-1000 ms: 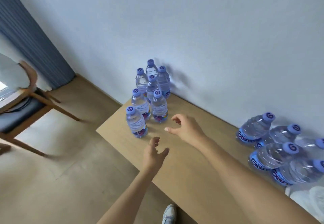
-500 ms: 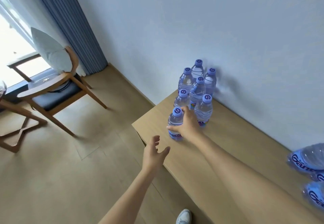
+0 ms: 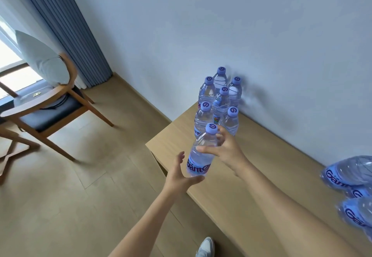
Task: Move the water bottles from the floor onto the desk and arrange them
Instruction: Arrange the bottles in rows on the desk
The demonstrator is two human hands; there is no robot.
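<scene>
Clear ribbed plastic sits in your right hand (image 3: 225, 152), fingers wrapped round the front bottle (image 3: 202, 153) just below its purple cap, lifted at the near-left corner of the surface (image 3: 251, 186). Your left hand (image 3: 179, 174) is spread, empty, under its base. The smooth, thin wall could slip, or the base could clip the upright cluster (image 3: 219, 102) behind and topple it. More bottles (image 3: 350, 172) lie at the right.

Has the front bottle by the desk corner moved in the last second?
Yes. The front bottle, gripped by the right hand, has left the desk and now tilts beyond the desk's near edge, away from the standing cluster, toward the left hand.
</scene>
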